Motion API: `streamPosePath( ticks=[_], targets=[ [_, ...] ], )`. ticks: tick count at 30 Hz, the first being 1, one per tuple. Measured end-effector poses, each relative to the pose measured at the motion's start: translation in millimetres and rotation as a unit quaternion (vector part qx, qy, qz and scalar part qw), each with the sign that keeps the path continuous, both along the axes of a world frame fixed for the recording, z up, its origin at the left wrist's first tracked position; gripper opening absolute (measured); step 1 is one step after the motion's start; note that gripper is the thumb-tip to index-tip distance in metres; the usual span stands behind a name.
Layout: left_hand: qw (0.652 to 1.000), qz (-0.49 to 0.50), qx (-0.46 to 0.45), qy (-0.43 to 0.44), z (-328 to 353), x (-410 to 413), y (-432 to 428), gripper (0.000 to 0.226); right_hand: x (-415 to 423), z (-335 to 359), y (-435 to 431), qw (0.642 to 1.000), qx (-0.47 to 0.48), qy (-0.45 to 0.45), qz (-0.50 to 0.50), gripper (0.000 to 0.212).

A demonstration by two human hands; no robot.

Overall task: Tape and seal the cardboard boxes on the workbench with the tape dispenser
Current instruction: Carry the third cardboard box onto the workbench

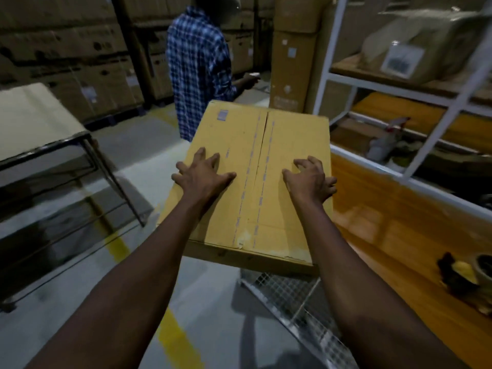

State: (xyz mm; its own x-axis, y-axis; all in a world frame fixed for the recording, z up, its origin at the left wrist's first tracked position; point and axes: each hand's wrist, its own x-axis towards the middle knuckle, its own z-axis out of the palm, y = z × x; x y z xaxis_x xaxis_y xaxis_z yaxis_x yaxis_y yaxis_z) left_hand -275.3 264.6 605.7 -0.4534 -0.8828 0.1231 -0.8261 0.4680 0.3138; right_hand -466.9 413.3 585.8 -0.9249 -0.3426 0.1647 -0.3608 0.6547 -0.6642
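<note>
A large tan cardboard box [255, 145] sits in front of me on a wire-mesh support [292, 296], its two top flaps closed with the centre seam showing. My left hand [203, 173] lies on the left flap with fingers spread flat. My right hand [310, 179] rests on the right flap near the box's right edge, its fingers bent so the tips press the cardboard. Neither hand holds anything. A dark and yellow object, possibly the tape dispenser [455, 272], lies on the orange workbench [386, 235] to my right, beside a round roll [486, 267].
A person in a blue checked shirt [197, 67] stands just beyond the box. A metal-framed table with a cardboard sheet [34, 123] stands at left. White shelving [415, 86] with packages rises at right. Stacked cartons [66, 49] line the back wall. Yellow floor lines [117, 243] run below.
</note>
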Motion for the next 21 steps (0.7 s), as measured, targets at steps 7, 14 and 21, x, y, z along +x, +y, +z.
streamPosePath(
  ticks=[7,14,21],
  targets=[
    [0.996,-0.085,0.034,-0.02,-35.3,-98.5,69.8,0.085,-67.3,-24.5,103.2,0.995,0.066,-0.04,-0.06,0.037],
    [0.985,-0.142,0.065,-0.067,-53.6,-135.2,92.4,0.081,-91.7,-33.8,140.5,0.988,0.129,-0.069,-0.055,0.036],
    [0.924,-0.357,0.041,-0.129,-57.0,-142.2,114.8,0.093,-110.3,-38.9,146.4,0.986,0.141,-0.074,-0.042,0.033]
  ],
)
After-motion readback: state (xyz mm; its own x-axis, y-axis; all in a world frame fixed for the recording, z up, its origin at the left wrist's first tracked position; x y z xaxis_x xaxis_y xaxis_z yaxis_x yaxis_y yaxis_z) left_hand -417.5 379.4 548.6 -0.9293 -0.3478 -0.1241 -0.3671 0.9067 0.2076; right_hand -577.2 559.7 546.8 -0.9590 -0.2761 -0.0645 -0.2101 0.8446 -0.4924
